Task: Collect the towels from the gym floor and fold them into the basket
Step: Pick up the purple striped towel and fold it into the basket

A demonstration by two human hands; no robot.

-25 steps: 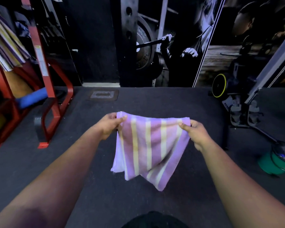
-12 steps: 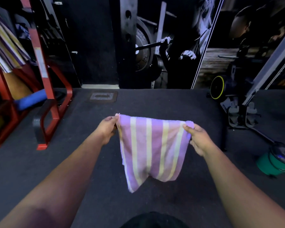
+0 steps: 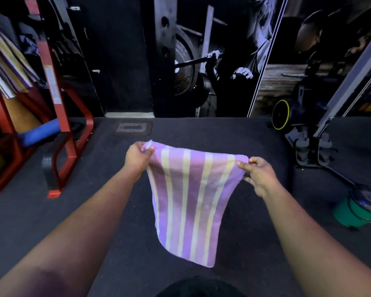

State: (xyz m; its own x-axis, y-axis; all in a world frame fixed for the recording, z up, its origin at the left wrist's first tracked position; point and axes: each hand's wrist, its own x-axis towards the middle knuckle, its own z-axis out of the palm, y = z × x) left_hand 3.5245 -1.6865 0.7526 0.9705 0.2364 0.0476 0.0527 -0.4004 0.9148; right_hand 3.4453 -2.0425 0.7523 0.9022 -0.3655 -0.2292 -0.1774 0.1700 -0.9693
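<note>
A purple towel with pale yellow stripes [image 3: 191, 202] hangs in the air above the dark gym floor, stretched between both hands. My left hand [image 3: 137, 157] pinches its top left corner. My right hand [image 3: 257, 174] pinches its top right corner. The towel's lower edge dangles free, lowest at the right. No basket is in view.
A red metal rack [image 3: 58, 116] with a blue roll [image 3: 39, 133] stands at the left. A green weight [image 3: 356, 213] lies on the floor at the right, behind it a machine base with a yellow-rimmed wheel [image 3: 281, 114]. A floor plate [image 3: 133, 127] lies ahead, below the wall mural.
The towel has swung and opened out flat; its hanging tip moved from left to right. My hands have spread slightly wider apart and still hold the top corners.
</note>
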